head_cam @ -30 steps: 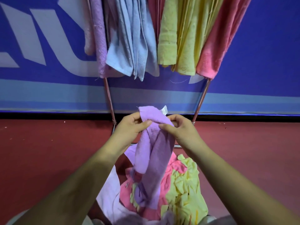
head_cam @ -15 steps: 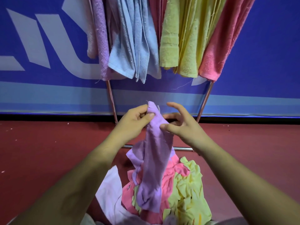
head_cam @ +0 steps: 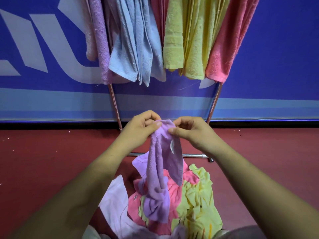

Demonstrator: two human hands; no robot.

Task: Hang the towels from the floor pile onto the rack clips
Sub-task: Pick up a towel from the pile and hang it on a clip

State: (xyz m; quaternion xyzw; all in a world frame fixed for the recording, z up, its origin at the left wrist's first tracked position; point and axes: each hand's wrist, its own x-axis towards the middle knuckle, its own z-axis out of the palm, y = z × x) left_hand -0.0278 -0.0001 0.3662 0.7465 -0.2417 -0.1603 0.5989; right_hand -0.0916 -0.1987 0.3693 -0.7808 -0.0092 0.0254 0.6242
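Well, nearest the person's feet lies the crumpled floor pile of small terry towels (head_cam: 195, 200), pink and pale yellow with a whitish one at its left edge; it is a fair heap, so I would judge a good share of the work is left. Rising out of it is the lilac terry towel (head_cam: 162, 163), its lower end bunched on the pile and its upper edge lifted between two hands; the left hand (head_cam: 143, 125) pinches that edge, thumb against curled fingers; the right hand (head_cam: 188, 129) pinches it just beside, so each grip is closed on the same towel. A small white label shows below the right thumb; this looks like sorting out an edge to offer a clip, not yet the hanging itself.

Beyond the hands the foot bar of the metal rack (head_cam: 195, 155) lies on the dark red floor (head_cam: 43, 161); its two slanted legs climb upward. Higher up hang the towels already done: a lilac hung towel (head_cam: 100, 40), light blue towels (head_cam: 136, 49), yellow towels (head_cam: 188, 40) and a pink hung towel (head_cam: 227, 45). The clips sit above the view, so I cannot tell how many are free; behind everything stands the blue wall banner (head_cam: 276, 57).
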